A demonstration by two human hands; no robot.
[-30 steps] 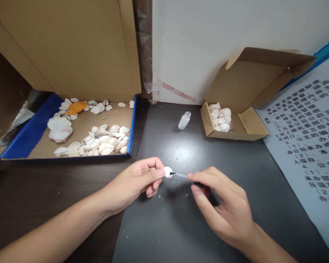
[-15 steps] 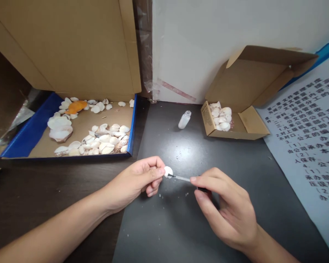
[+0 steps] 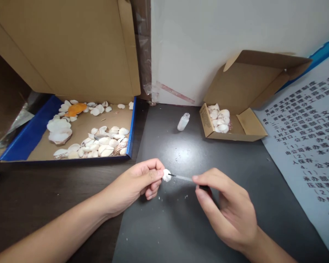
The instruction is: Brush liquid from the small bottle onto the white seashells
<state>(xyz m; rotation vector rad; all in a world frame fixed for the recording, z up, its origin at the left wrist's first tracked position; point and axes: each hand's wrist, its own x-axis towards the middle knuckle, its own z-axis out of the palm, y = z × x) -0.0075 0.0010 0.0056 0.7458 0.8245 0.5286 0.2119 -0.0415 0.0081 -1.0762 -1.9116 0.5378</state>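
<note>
Now the brush (image 3: 183, 178) sits higher on the shell (image 3: 166, 177).

Over on our right we've got a printed sheet (image 3: 304, 153), rows of dark characters, a blue strip (image 3: 322, 54) along its far edge! Straight ahead, we see a white panel (image 3: 208, 33), a reddish strip (image 3: 176, 92) slanting low across it, clear plastic (image 3: 146, 58) just left.
</note>
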